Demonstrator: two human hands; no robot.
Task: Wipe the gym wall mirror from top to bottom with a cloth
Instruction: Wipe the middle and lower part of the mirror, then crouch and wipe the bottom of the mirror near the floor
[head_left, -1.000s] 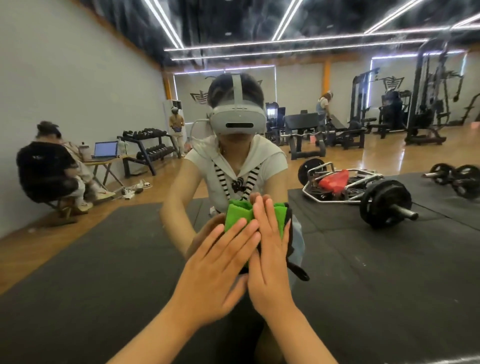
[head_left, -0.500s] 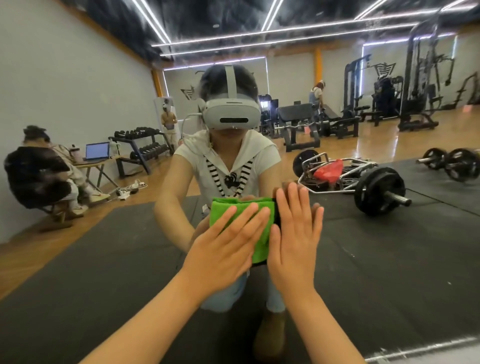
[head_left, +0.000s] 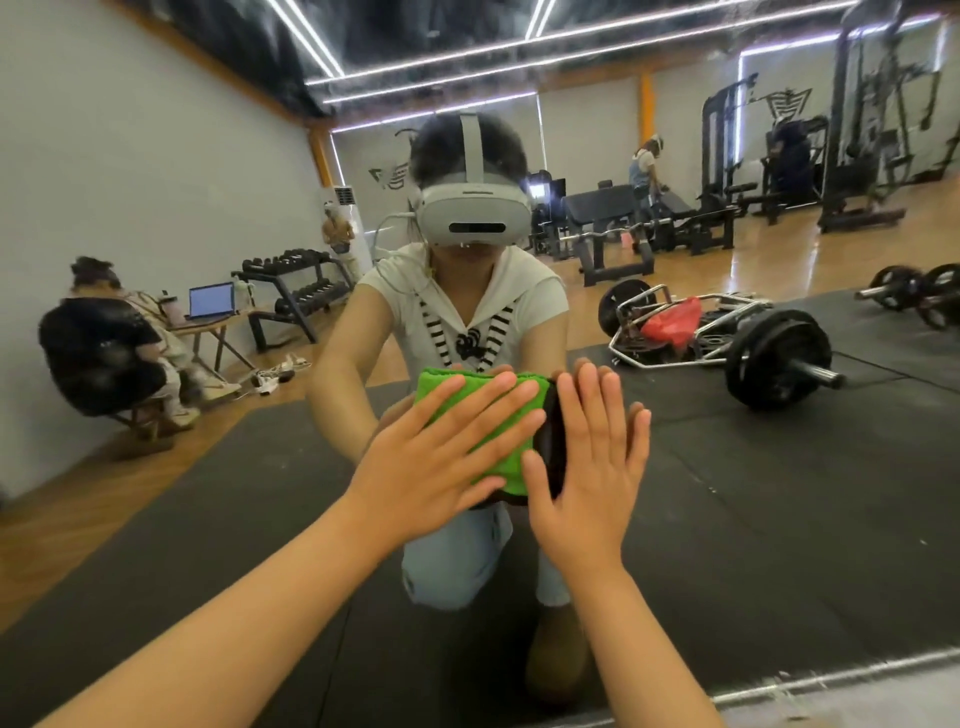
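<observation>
Cloth, green, folded, microfibre (head_left: 501, 465): pressed flat against the low part of the large gym wall mirror (head_left: 779, 519), under the left hand (head_left: 436, 462), whose fingers are straight and spread, grasping nothing. Right hand (head_left: 587, 478): flat, fingers straight, bare palm on the glass just beside the cloth, thumb at its dark edge. Risks: the bare palm likely prints the wiped glass; the ungripped cloth may slip or drop if pressure eases; the strip above the mirror's lower edge (head_left: 831, 680) may be missed. Change from a second ago: the right hand then lay on the cloth, now off to its right; cloth shows wider; lower edge newly visible.
</observation>
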